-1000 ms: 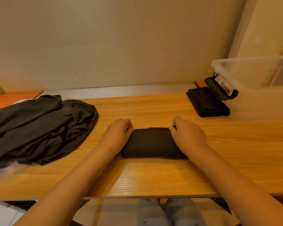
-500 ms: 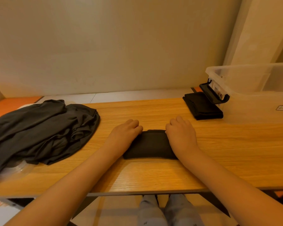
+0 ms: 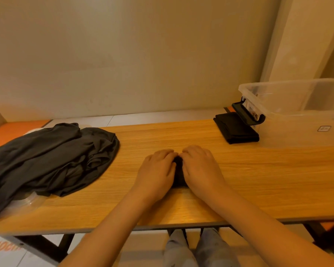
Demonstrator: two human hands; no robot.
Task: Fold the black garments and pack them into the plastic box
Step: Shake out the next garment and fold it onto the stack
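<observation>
A small folded black garment (image 3: pixel 179 175) lies on the wooden table (image 3: pixel 268 182) in front of me, and only a narrow strip of it shows. My left hand (image 3: pixel 156 170) and my right hand (image 3: pixel 201 168) lie palm-down on top of it, almost touching, with their fingers fairly flat and pressing down. Another folded black garment (image 3: pixel 235 128) lies at the back right, against the clear plastic box (image 3: pixel 301 122). The box stands open at the right end of the table. A loose pile of black garments (image 3: pixel 52 157) covers the left end.
A black latch handle (image 3: pixel 247 116) sticks out of the box's left side, over the folded garment. A clear plastic lid (image 3: pixel 25 201) pokes out from under the pile near the front edge. A wall runs behind the table. My knees show below the table's front edge.
My hands moved from the two ends of the garment toward each other and now nearly meet over it. The garment looks much narrower. The view tilted slightly up.
</observation>
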